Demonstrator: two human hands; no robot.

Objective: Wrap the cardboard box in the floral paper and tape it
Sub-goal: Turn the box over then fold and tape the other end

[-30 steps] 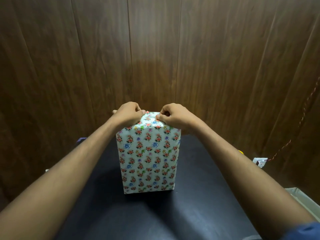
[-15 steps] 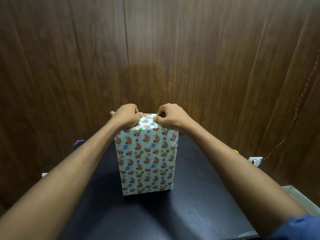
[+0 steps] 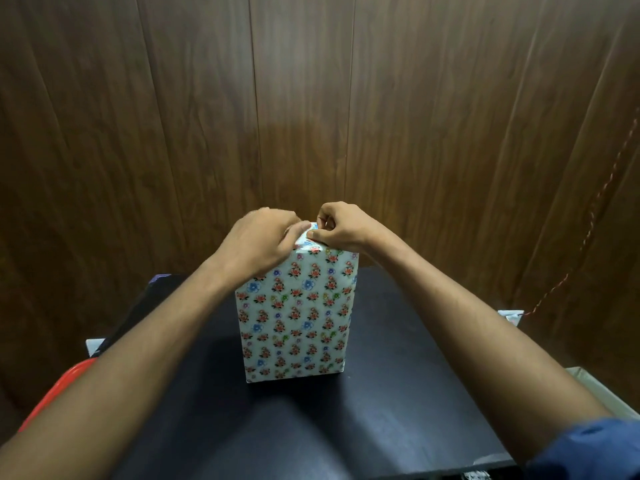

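White floral-print box (image 3: 294,317), black table (image 3: 398,393)

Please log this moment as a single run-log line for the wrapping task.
phase: top fold | box: upright on black table, floral-wrapped | left hand: pressing top | right hand: pinching paper | tape: unseen

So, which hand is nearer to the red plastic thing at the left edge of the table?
Left. The left hand rests on the wrapped box top, on the red thing's side; the right hand pinches paper further right.

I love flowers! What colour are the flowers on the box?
Mostly red, some blue, on white paper; head view.
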